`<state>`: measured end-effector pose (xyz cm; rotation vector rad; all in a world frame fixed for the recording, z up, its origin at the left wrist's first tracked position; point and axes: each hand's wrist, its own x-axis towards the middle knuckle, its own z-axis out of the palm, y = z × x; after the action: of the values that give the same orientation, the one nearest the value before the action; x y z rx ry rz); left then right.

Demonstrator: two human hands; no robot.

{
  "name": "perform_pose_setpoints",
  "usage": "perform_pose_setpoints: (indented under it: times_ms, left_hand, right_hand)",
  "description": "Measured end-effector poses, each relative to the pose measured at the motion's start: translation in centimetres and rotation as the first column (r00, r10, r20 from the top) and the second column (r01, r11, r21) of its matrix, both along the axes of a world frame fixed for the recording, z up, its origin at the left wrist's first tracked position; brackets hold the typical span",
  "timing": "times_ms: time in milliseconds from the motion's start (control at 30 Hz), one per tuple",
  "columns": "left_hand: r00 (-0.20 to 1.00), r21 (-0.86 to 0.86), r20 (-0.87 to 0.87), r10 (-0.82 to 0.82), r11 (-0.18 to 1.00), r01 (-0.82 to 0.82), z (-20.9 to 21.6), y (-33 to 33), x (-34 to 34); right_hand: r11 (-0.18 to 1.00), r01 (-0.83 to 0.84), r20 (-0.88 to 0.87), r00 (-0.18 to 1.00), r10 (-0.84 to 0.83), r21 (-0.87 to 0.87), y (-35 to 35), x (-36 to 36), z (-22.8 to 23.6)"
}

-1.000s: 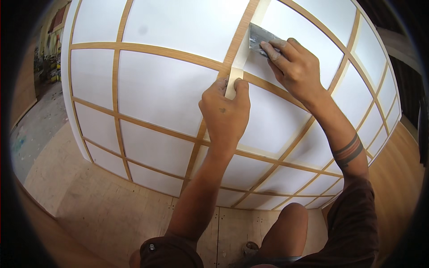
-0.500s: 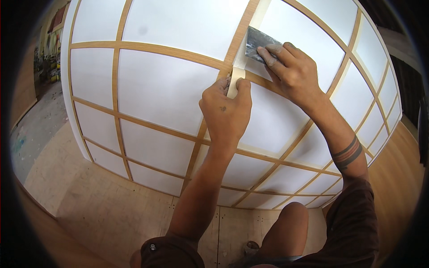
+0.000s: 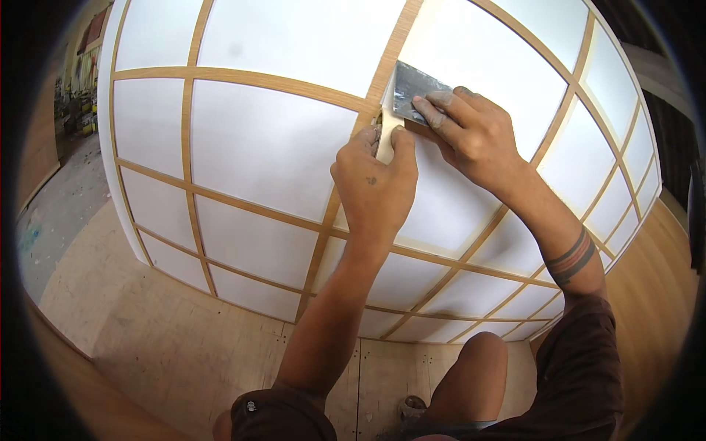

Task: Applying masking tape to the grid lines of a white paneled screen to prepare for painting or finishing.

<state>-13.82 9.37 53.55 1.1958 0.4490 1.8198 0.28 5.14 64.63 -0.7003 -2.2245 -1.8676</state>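
Observation:
In my right hand is a flat grey metal putty knife, fingers laid along its smeared face. Its left edge lies at a pale strip of masking tape, close to a crossing of wooden strips. Just below, my left hand pinches the tape between thumb and fingers. Grey residue coats the fingertips of both hands. Behind them stands a large white panel divided into rectangles by a wood-coloured lattice. My hands hide part of the crossing.
A plywood floor lies below the panel, with my bent knee near its lower edge. Brown wood sheeting stands at the right. Past the panel's left edge are a grey floor and cluttered items.
The putty knife and my right hand have moved down and slightly left, nearer to my left hand. My left hand keeps its pinch and has shifted only a little.

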Motion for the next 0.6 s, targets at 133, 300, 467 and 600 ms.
perform_pose_setpoints:
  times_ms: [133, 300, 467, 600]
  left_hand:
    - [1.0, 0.008, 0.025, -0.018, 1.0, 0.018, -0.2, 0.0, 0.4]
    - [0.999, 0.056, 0.024, 0.035, 0.998, -0.037, -0.9, 0.5, 1.1]
    - [0.998, 0.035, 0.04, 0.056, 0.998, -0.057, -0.6, -0.1, 0.4]
    - [0.994, 0.019, 0.101, 0.03, 0.999, -0.032, -0.1, -1.0, -0.3]
  right_hand:
    - [0.999, -0.004, -0.024, 1.0, 0.003, -0.053, -0.1, 0.2, -0.4]
    - [0.992, -0.076, -0.065, 0.995, 0.069, -0.103, -0.1, 0.2, -0.4]
    - [0.992, -0.103, -0.146, 0.985, 0.091, -0.079, -1.0, 0.0, 1.0]
    - [0.985, -0.118, -0.134, 0.982, 0.135, 0.128, -0.9, 0.4, 3.0]
